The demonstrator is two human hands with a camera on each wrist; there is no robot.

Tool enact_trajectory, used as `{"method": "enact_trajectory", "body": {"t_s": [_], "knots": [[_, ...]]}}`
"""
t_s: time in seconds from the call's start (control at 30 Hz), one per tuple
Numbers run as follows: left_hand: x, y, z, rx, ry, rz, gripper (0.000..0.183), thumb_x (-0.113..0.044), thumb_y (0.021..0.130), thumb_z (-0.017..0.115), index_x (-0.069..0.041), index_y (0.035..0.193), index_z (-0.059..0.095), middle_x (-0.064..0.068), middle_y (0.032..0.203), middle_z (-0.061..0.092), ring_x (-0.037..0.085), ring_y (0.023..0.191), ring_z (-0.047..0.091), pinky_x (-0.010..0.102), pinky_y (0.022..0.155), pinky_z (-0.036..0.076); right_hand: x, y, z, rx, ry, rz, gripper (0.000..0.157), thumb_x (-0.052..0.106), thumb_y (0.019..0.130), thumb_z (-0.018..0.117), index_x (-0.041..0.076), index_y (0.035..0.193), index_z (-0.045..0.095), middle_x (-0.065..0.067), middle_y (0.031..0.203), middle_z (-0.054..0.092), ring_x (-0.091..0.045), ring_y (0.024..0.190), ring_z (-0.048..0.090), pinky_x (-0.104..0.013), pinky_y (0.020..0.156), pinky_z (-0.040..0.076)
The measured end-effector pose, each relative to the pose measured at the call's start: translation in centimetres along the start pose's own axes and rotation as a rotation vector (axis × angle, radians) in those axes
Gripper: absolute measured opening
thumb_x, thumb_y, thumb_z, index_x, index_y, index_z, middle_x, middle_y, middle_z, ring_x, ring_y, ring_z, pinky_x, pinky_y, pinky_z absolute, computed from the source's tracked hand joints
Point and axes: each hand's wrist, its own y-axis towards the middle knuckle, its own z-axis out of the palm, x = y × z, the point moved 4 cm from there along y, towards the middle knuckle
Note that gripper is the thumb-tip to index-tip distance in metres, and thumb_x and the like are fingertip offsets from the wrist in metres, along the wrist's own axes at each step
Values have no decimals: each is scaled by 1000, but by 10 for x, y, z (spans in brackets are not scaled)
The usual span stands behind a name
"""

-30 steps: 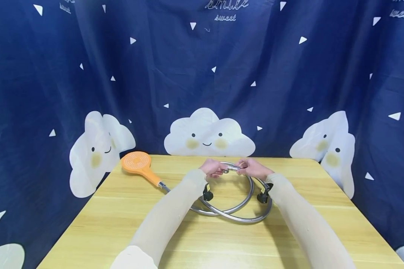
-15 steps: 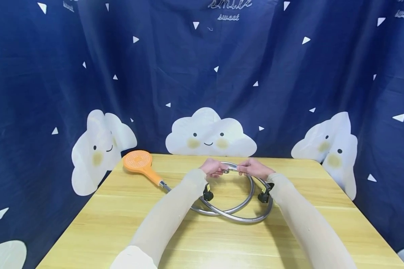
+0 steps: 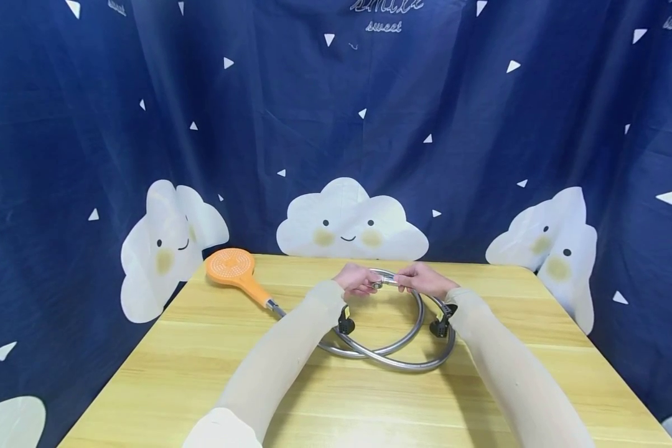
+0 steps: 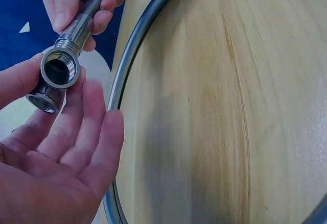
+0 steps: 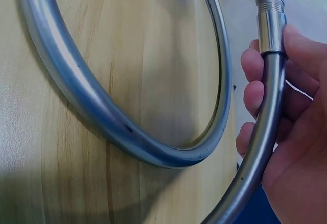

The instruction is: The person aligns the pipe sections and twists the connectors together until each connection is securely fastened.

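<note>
Over the far part of the table, my left hand [image 3: 355,279] pinches a short metal tee fitting [image 4: 47,92] between thumb and fingers. Two round threaded openings of it show in the left wrist view, one facing the camera. My right hand [image 3: 425,280] grips the end of a grey metal shower hose [image 5: 273,86], its fingers curled round the tube and the silver end nut [image 5: 272,27]. The nut meets the threaded neck of the fitting, with some thread showing between them. At the hose's other end, an orange shower head [image 3: 230,266] lies face up at the far left.
Loops of the hose [image 3: 409,366] cross on the wooden table [image 3: 336,404] below and between my forearms. A dark blue curtain [image 3: 313,112] with white clouds hangs behind the table's far edge and along both sides.
My right fingers have shifted their hold at the hose nut, from raised fingertips to a flatter grip. The fitting appears slightly turned in my left hand. The shower head stays put.
</note>
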Motion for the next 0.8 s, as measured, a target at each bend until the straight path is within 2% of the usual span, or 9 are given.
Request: {"method": "enact_trajectory", "body": {"t_s": [0.17,0.3,0.43,0.53,0.67,0.8], "knots": [[-1,-3,3,49,-37,0,30,-14,90,74,1,116,70,9,96,70,26,80,76,46,92,58,-1,0,-1,-4,-26,17,33,18,104,55,-10,96,70,-7,75,64,-20,65,51,-23,59,41],[-2,-5,3,36,-29,10,32,-14,91,72,0,119,69,12,104,72,21,72,75,39,82,62,1,0,-1,3,-15,32,28,18,102,57,-7,104,69,-10,78,64,-24,71,54,-28,64,45],[-4,-6,4,14,-30,39,30,-12,92,70,-3,121,67,11,98,73,12,60,66,35,74,64,0,0,-1,-6,37,43,23,15,99,59,-3,114,61,-21,88,67,-32,81,60,-36,73,50],[-6,-5,6,5,-30,71,25,-9,92,69,-6,117,67,9,89,72,11,56,63,30,63,63,-1,1,-2,-17,58,37,20,12,98,60,-2,112,57,-24,90,67,-31,79,60,-36,72,50],[-7,-3,7,7,-33,94,19,-8,92,68,-9,111,68,7,82,70,11,53,61,23,52,57,-1,0,-3,-32,73,32,18,8,94,62,-2,108,58,-20,87,68,-24,73,59,-34,70,50],[-6,-1,8,23,-41,95,20,-7,92,67,-8,112,69,7,81,68,11,53,59,21,50,55,-1,-3,-6,-33,88,31,20,4,91,65,-3,110,60,-14,85,69,-18,71,58,-34,72,49]]}}
